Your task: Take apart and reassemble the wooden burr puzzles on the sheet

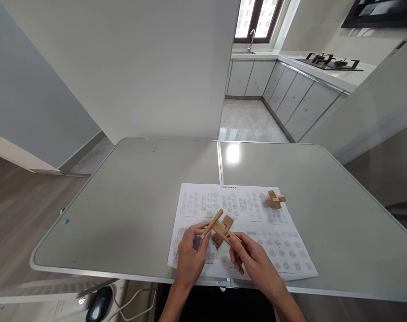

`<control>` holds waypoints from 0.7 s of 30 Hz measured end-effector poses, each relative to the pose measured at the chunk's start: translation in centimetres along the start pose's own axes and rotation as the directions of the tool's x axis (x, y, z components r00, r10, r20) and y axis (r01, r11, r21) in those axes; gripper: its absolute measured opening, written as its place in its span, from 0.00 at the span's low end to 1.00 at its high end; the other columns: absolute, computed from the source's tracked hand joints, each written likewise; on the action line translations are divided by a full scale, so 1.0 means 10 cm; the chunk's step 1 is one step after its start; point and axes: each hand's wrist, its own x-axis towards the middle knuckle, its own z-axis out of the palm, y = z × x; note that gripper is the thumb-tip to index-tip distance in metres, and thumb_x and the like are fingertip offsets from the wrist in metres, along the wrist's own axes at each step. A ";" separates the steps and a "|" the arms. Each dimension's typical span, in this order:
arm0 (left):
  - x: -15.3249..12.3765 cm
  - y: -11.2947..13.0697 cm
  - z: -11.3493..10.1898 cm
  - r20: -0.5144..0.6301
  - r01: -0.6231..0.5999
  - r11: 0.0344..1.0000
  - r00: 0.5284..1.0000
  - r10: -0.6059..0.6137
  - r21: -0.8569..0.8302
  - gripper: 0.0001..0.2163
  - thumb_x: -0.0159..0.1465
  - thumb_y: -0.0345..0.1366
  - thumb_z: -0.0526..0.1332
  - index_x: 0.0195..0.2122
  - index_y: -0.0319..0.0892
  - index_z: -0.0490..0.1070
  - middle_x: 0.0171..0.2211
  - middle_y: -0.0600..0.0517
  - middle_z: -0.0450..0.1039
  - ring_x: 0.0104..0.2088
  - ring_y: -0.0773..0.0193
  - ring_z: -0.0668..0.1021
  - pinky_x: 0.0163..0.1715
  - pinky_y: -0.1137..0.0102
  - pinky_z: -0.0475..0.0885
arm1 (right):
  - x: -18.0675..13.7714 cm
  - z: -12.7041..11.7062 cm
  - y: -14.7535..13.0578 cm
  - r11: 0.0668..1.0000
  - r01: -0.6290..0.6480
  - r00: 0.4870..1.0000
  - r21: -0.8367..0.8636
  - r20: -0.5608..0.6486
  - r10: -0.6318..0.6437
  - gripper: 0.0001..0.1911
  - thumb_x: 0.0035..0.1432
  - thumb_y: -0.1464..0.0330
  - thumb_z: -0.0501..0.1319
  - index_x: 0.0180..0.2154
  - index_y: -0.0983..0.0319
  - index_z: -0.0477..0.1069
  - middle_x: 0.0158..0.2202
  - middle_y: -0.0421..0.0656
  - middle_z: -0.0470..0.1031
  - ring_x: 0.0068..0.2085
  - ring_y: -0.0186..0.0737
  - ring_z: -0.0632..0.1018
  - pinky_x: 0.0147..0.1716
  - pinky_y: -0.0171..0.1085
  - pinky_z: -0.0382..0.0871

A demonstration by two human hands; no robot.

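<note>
Between thumb and fingers, my left hand (192, 250) grips a slim wooden stick (213, 222), tilted up to the right. My right hand (248, 254) pinches the lower right end of a flat wooden puzzle piece (223, 231) with a slot in it. The stick meets this piece at its upper left end; whether they are joined I cannot tell. Behind or under it, crossing it, shows another notched wooden piece (228, 222). All of this is above a printed instruction sheet (203, 190), and my fingers hide parts of the pieces.
An assembled wooden cross-shaped puzzle (275, 199) rests on the sheet's upper right. The grey folding table (139, 188) has a seam down its middle. A small teal object (65, 221) lies near the left edge. Below the table at left is a black computer mouse (99, 304) with white cables.
</note>
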 end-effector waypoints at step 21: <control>0.00 -0.07 -0.01 0.099 -0.057 0.998 0.994 0.055 0.019 0.03 0.72 0.40 0.64 0.42 0.49 0.75 0.53 0.50 0.83 0.56 0.54 0.83 0.55 0.58 0.79 | -0.03 -0.04 -0.02 0.968 0.009 0.997 -0.249 -0.074 -0.028 0.28 0.72 0.42 0.52 0.37 0.58 0.71 0.25 0.37 0.64 0.27 0.38 0.63 0.28 0.38 0.56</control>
